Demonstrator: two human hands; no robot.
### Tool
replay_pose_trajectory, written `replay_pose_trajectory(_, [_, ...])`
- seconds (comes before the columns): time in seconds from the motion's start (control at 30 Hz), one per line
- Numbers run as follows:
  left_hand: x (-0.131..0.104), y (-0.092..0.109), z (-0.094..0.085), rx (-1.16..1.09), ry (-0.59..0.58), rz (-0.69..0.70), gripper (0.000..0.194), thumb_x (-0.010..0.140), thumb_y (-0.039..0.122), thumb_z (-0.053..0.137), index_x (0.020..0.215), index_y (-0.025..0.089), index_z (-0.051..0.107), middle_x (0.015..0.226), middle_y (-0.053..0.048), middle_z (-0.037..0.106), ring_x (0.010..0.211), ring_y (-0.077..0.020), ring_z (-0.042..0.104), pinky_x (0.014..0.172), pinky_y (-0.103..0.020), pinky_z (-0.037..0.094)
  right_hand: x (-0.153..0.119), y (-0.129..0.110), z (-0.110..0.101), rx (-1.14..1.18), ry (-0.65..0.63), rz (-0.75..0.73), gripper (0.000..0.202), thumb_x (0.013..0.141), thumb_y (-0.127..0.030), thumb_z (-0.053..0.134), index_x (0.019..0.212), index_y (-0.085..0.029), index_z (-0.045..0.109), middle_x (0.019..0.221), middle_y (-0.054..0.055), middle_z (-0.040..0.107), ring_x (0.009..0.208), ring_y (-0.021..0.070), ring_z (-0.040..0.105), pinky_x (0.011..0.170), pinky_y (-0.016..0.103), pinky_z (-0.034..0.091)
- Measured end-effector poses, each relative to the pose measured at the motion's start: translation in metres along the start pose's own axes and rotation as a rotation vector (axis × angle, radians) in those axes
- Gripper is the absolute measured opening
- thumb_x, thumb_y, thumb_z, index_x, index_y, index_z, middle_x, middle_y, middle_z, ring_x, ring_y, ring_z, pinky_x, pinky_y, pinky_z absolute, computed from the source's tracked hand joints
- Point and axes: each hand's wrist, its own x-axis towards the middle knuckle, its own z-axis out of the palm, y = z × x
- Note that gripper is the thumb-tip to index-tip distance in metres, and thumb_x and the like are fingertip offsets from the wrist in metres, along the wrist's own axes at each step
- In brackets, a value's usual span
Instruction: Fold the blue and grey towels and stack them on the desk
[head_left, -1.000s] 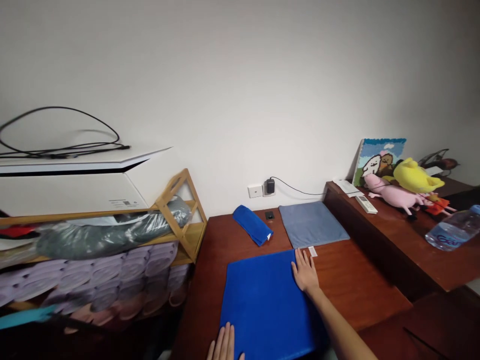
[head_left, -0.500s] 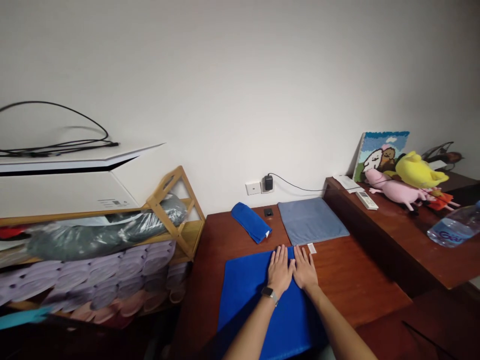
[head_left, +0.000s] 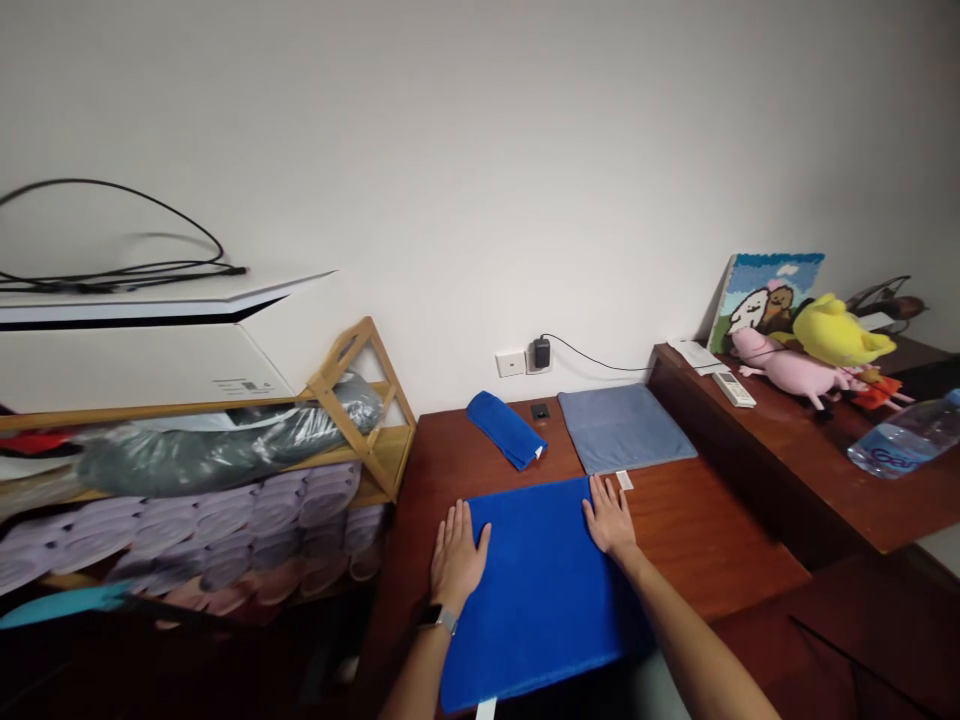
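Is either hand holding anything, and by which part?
Nothing is held: the left hand and right hand lie flat at the far corners of the large blue cloth.

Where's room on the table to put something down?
There's bare tabletop right of the spread blue cloth, in front of the gray-blue cloth; a smaller patch left of the folded blue cloth. It's crowded around the pink plush toy.

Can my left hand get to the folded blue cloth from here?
Probably yes: your left hand lies open at a far corner of the spread blue cloth, with nothing upright on the tabletop between it and the folded blue cloth.
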Motion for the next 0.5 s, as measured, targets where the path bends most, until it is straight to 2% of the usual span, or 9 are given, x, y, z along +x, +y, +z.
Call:
replay_pose_trajectory(0.1, [0.001, 0.009, -0.001, 0.007, 0.007, 0.003, 0.081, 0.106, 0.057, 0.023, 0.162, 0.000, 0.034, 0.169, -0.018, 0.034, 0.158, -0.0292, 0.033, 0.131, -0.048, 0.026, -0.003, 0.001, -0.013, 0.028, -0.083, 0.003, 0.070, 0.108, -0.052, 0.011, 0.170, -0.019, 0.009, 0.175, -0.001, 0.006, 0.164, 0.0233, 0.006, 0.134, 0.048, 0.006])
replay_pose_trajectory(0.2, [0.001, 0.012, 0.000, 0.006, 0.028, 0.014, 0.080, 0.106, 0.057, 0.022, 0.161, 0.000, 0.036, 0.168, -0.018, 0.034, 0.157, -0.0289, 0.034, 0.130, -0.048, 0.026, -0.018, 0.003, -0.016, 0.036, -0.047, -0.011, 0.070, 0.108, -0.054, 0.009, 0.170, -0.021, 0.007, 0.175, -0.002, 0.004, 0.164, 0.0221, 0.004, 0.134, 0.047, 0.007])
replay_pose_trajectory(0.37, [0.002, 0.007, 0.001, 0.025, 0.050, 0.021, 0.080, 0.106, 0.056, 0.022, 0.160, -0.001, 0.037, 0.168, -0.019, 0.036, 0.157, -0.0294, 0.034, 0.130, -0.048, 0.026, -0.048, 0.004, -0.001, 0.014, -0.030, -0.033, 0.069, 0.108, -0.052, 0.011, 0.170, -0.021, 0.010, 0.174, -0.002, 0.007, 0.164, 0.0206, 0.007, 0.135, 0.048, 0.008])
replay_pose_trajectory(0.5, [0.003, 0.006, -0.008, 0.036, 0.073, 0.041, 0.076, 0.106, 0.051, 0.024, 0.158, -0.002, 0.040, 0.166, -0.019, 0.039, 0.156, -0.0300, 0.035, 0.130, -0.049, 0.027, -0.053, 0.002, 0.005, 0.021, -0.011, -0.026, 0.068, 0.108, -0.050, 0.014, 0.169, -0.020, 0.009, 0.174, -0.004, 0.007, 0.164, 0.0203, 0.008, 0.135, 0.048, 0.007])
